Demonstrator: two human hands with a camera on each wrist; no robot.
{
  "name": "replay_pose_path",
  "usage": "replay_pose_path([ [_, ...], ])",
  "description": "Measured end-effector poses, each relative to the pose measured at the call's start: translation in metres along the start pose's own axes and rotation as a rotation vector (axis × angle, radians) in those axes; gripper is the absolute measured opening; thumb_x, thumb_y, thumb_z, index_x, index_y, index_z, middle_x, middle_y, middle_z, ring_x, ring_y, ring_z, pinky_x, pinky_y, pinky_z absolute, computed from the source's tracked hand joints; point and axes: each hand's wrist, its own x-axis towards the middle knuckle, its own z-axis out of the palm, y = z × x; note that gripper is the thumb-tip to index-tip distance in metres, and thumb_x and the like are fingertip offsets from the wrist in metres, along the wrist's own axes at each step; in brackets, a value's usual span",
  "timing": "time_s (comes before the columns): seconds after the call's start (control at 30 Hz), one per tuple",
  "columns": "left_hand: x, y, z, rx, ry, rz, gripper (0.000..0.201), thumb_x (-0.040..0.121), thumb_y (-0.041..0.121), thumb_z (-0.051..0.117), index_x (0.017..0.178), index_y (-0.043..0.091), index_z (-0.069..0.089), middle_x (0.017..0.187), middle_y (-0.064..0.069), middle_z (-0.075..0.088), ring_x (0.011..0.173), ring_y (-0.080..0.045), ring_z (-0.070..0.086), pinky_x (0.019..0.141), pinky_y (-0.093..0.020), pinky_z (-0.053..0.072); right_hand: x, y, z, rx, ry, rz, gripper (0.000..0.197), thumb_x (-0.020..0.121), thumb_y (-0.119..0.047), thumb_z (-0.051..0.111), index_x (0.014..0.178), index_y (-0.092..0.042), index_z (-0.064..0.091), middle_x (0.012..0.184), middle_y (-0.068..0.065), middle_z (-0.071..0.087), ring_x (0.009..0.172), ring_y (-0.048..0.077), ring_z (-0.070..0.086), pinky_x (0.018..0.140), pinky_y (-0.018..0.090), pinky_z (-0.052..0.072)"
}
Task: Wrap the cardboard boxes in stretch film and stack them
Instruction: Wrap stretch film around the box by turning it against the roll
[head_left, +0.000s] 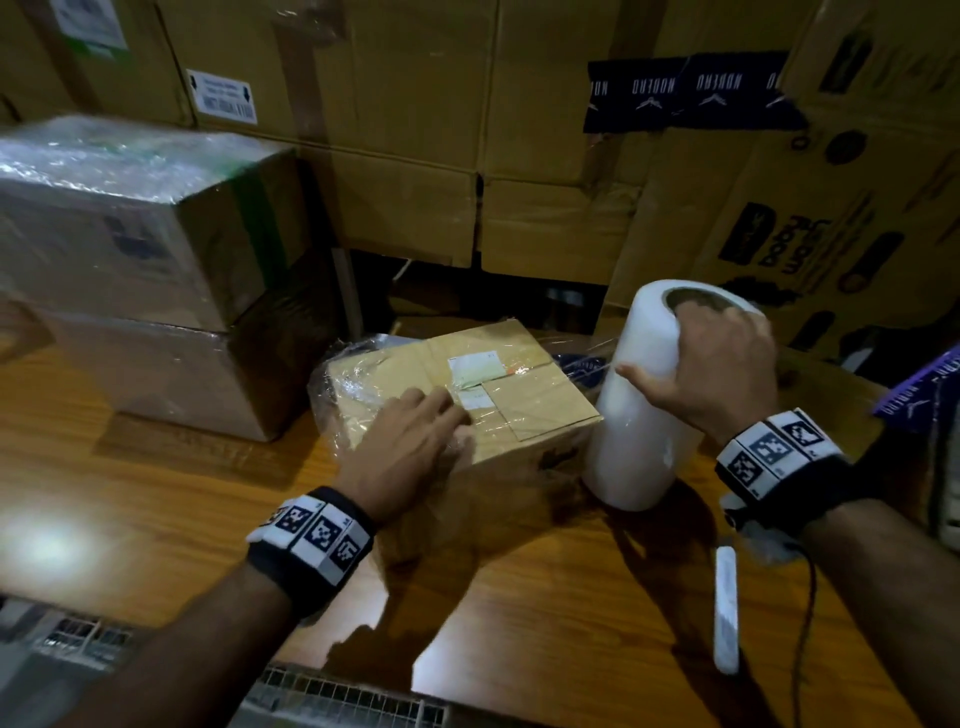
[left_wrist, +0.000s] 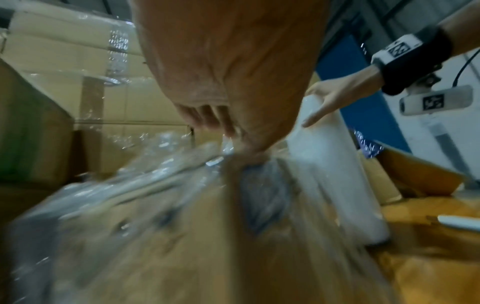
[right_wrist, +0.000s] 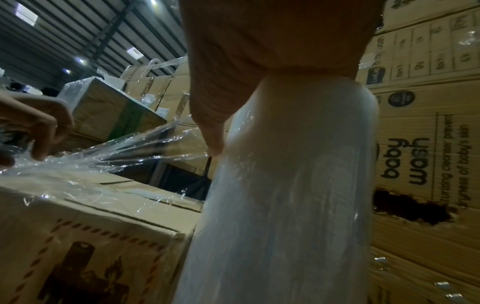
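To the far left of my left hand's fingers, two film-wrapped brown cardboard boxes (head_left: 140, 270) sit stacked on the wooden tabletop (head_left: 156, 493), so part of the job looks done. My left hand (head_left: 410, 447) rests on top of the small tan cardboard box with the white label (head_left: 519, 384). In the right wrist view its fingers (right_wrist: 44, 131) are curled, pinching the loose clear stretch film (right_wrist: 135, 148) against the box top.

Right of the box, my right hand (head_left: 711, 369) grips the upright white roll of stretch film (head_left: 644, 431) at its top, fingertips tucked into the core and thumb down its side. I judge this box is mid-wrap. Next the roll must travel round the box with the film kept taut, while the left fingers anchor the end.

The left wrist view is blurred, and the box's far sides and underside are hidden, so I cannot tell how much of it is covered.
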Motion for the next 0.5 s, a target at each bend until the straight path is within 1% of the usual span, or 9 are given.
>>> replay_pose_path([
  [0.07,0.005,0.013,0.0,-0.057,-0.088,0.048,0.045,0.094,0.038,0.05,0.132,0.019,0.066,0.124,-0.008,0.065,0.101,-0.024,0.061,0.082,-0.036,0.055,-0.001,0.002,-0.002,0.031,-0.01,-0.026,0.089,0.075,-0.075,0.067,0.132,-0.007,0.058,0.119,0.017,0.067,0.107,0.038,0.063,0.097,0.048,0.044],
  [0.1,0.007,0.018,0.001,-0.084,-0.127,-0.01,0.047,0.099,0.041,0.042,0.135,0.02,0.064,0.129,-0.006,0.062,0.107,-0.023,0.058,0.087,-0.034,0.052,-0.001,0.004,-0.003,0.061,-0.014,-0.043,0.086,0.076,-0.07,0.067,0.133,-0.006,0.057,0.12,0.018,0.067,0.108,0.039,0.062,0.098,0.049,0.044],
  [0.13,0.009,0.024,0.005,-0.097,-0.137,-0.092,0.05,0.102,0.047,0.034,0.133,0.021,0.064,0.13,-0.004,0.06,0.107,-0.02,0.055,0.086,-0.032,0.048,-0.002,0.007,-0.004,0.097,-0.023,-0.062,0.085,0.077,-0.067,0.066,0.134,-0.006,0.055,0.122,0.019,0.066,0.109,0.04,0.061,0.099,0.049,0.044],
  [0.2,0.013,0.039,0.013,-0.087,-0.086,-0.223,0.062,0.098,0.064,0.025,0.115,0.019,0.065,0.117,0.0,0.059,0.096,-0.016,0.049,0.078,-0.031,0.041,-0.004,0.015,-0.007,0.169,-0.075,-0.106,0.086,0.074,-0.061,0.058,0.14,-0.005,0.051,0.129,0.02,0.062,0.117,0.04,0.057,0.104,0.051,0.043],
  [0.27,0.016,0.053,0.025,-0.062,-0.025,-0.246,0.067,0.092,0.08,0.034,0.104,0.019,0.058,0.107,-0.001,0.054,0.09,-0.016,0.045,0.075,-0.033,0.042,-0.005,0.025,-0.01,0.226,-0.132,-0.169,0.088,0.076,-0.056,0.054,0.148,-0.005,0.046,0.14,0.019,0.057,0.129,0.039,0.05,0.111,0.051,0.039],
  [0.3,0.016,0.056,0.033,-0.054,0.005,-0.235,0.067,0.09,0.082,0.04,0.103,0.018,0.055,0.106,-0.002,0.054,0.089,-0.017,0.045,0.075,-0.033,0.044,-0.005,0.03,-0.01,0.252,-0.153,-0.195,0.088,0.078,-0.055,0.053,0.151,-0.006,0.043,0.145,0.018,0.053,0.134,0.038,0.047,0.114,0.052,0.036],
  [0.37,0.013,0.054,0.043,-0.04,0.022,-0.195,0.061,0.091,0.077,0.049,0.105,0.018,0.053,0.106,-0.004,0.056,0.089,-0.018,0.046,0.077,-0.033,0.044,-0.002,0.038,-0.01,0.274,-0.178,-0.235,0.084,0.087,-0.055,0.052,0.156,-0.01,0.038,0.151,0.016,0.05,0.14,0.036,0.042,0.118,0.051,0.033],
  [0.43,0.007,0.044,0.047,-0.023,0.024,-0.133,0.051,0.097,0.067,0.05,0.109,0.018,0.055,0.109,-0.004,0.057,0.092,-0.019,0.048,0.081,-0.034,0.044,0.0,0.045,-0.01,0.22,-0.178,-0.275,0.079,0.095,-0.058,0.051,0.158,-0.014,0.036,0.151,0.013,0.051,0.14,0.033,0.044,0.117,0.049,0.032],
  [0.5,-0.001,0.03,0.048,0.004,0.011,-0.051,0.047,0.102,0.059,0.047,0.118,0.016,0.058,0.116,-0.005,0.059,0.099,-0.02,0.051,0.086,-0.034,0.048,-0.001,0.05,-0.012,0.109,-0.139,-0.303,0.078,0.094,-0.067,0.045,0.155,-0.018,0.042,0.146,0.009,0.058,0.135,0.03,0.051,0.115,0.049,0.032],
])
